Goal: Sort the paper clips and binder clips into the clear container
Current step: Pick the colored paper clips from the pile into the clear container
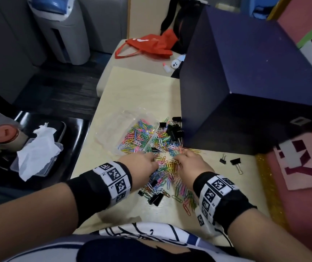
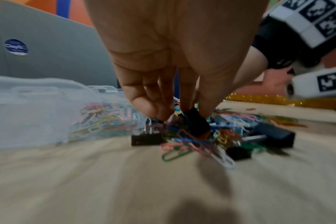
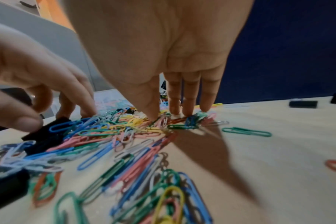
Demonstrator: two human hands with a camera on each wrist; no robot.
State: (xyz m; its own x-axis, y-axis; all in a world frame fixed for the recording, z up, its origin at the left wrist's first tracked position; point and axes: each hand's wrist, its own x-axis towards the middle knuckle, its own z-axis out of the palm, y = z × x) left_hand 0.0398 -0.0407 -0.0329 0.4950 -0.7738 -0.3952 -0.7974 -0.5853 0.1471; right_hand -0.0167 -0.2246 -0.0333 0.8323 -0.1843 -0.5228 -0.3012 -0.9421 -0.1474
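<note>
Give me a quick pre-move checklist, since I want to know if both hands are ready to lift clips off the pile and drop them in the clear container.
1. Left hand has something to lift: ok, its fingertips pinch a black binder clip.
2. Right hand has a hold: not ok, straight fingers only press on the paper clip pile.
3. Clear container open and reachable: ok, it lies open just beyond the hands.
4. Compartments kept separate: not ok, coloured paper clips share the right section with binder clips.
5. Stray binder clips gathered: not ok, two lie apart to the right.
6. Pinched clip free of tangled paper clips: cannot tell.
</note>
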